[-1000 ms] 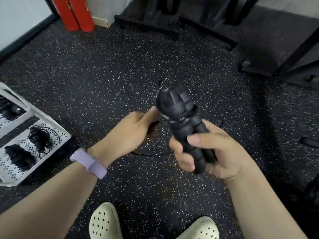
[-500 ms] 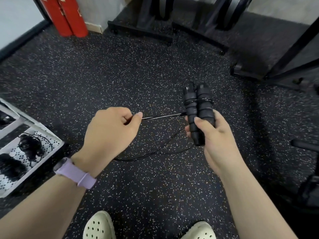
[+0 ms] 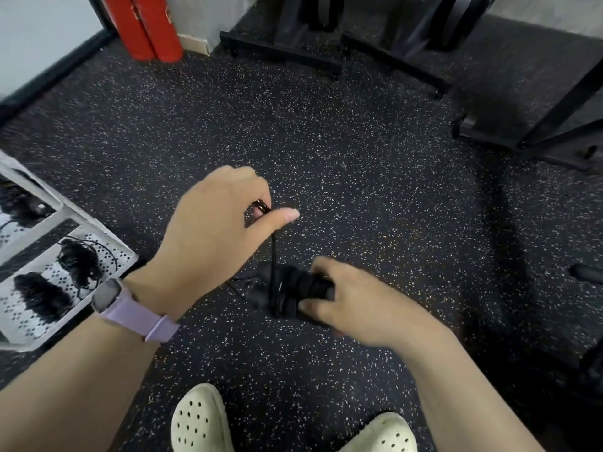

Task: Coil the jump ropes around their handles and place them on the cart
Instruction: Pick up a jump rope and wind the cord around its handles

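Observation:
My right hand grips the two black foam jump rope handles, held together and lying nearly level, their far ends pointing left. My left hand is raised above and to the left of them and pinches the thin black rope, which runs taut straight down to the handles. A short slack piece of rope trails left of the handles. The white perforated cart stands at the left edge, with two coiled black ropes on its lower shelf.
Black speckled rubber floor all around. Black metal rack bases stand at the back and right. Red cylinders lean by the far wall. A black bar end lies at the right. My cream clogs are below.
The handles have turned from upright to nearly level and dropped lower. My left hand has risen from beside them to above them, pulling the rope from sideways to vertical.

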{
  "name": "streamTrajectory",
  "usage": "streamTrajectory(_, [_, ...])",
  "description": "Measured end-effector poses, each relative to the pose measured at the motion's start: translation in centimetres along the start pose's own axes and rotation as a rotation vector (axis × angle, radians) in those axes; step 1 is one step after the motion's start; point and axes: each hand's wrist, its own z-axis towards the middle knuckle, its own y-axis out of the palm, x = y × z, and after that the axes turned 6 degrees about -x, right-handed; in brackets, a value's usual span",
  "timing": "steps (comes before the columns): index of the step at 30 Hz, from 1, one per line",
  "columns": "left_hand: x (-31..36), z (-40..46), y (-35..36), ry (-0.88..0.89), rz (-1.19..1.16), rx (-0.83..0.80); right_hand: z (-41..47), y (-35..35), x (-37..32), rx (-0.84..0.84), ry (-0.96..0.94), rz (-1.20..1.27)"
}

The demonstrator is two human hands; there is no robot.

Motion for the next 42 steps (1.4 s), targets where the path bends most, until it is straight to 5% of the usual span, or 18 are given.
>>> streamTrajectory(4, [-1.2,-0.6,0.2,-0.086,-0.280,-0.198,-1.2,-0.2,-1.2,-0.262,-0.146,0.275])
streamTrajectory(10, [-2.0,-0.3,2.1,-0.225,-0.711,-0.396,-1.3,0.0,-1.8,-0.347,-0.394,0.880])
streamTrajectory(13, [-3.0,-0.7,4.0,-0.387,-0.879,-0.442,-1.1,-0.5,-1.3,-0.273,-0.443,1.076])
streamTrajectory(22, [1.2,-1.2,2.9,-0.313,-0.319,-0.527,-1.2,-4.7,1.4,0.355,-0.438,1.581])
streamTrajectory(26, [0.6,-1.1,2.0,-0.282,-0.110,-0.378,-0.5,-5.5,4.7,0.649,-0.222,1.410])
streamTrajectory(29, [0.3,-0.6,1.3,-0.333,-0.019,-0.293,-0.2,-5.3,5.6,0.837,-0.018,0.887])
streamTrajectory(34, [0.1,-0.3,0.9,-0.278,-0.099,-0.025,0.0,-3.9,5.5,0.586,0.068,0.175])
streamTrajectory(42, [0.1,0.1,-0.2,-0.222,-0.209,0.090,0.5,-0.8,0.8,0.328,-0.038,0.003])
